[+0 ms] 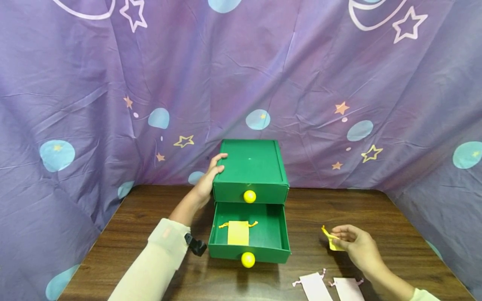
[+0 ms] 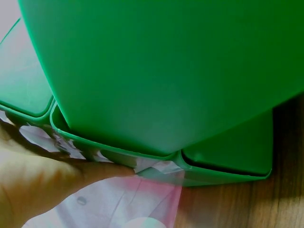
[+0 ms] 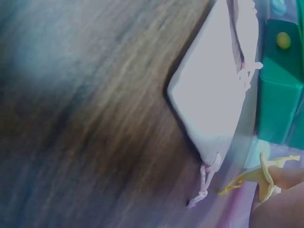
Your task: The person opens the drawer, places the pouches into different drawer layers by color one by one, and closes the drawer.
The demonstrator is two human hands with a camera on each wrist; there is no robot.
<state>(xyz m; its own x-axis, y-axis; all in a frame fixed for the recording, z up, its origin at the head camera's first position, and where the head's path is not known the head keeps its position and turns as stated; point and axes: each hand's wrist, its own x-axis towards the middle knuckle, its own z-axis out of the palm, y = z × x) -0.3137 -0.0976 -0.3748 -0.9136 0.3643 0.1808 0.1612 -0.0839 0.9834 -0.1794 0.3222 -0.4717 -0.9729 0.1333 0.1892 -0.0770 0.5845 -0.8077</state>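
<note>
My left hand (image 1: pixel 204 184) rests against the left side of a green two-drawer box (image 1: pixel 250 161), its fingertips over the top edge. Up close in the left wrist view, the thumb (image 2: pixel 104 172) lies straight along the box's edge. The lower drawer (image 1: pixel 269 234) is pulled out, and a yellow drawstring pouch (image 1: pixel 238 233) lies flat inside it. To the right of the box, my right hand (image 1: pixel 361 247) pinches a second yellow drawstring pouch (image 1: pixel 333 242) between thumb and fingers, above the table. Its cords hang loose in the right wrist view.
Two pale pink drawstring pouches, one on the left (image 1: pixel 316 287) and one on the right (image 1: pixel 348 289), lie at the table's front, below my right hand. The upper drawer (image 1: pixel 229 193) is closed. A purple patterned cloth (image 1: pixel 241 83) hangs behind the wooden table (image 1: pixel 150 209).
</note>
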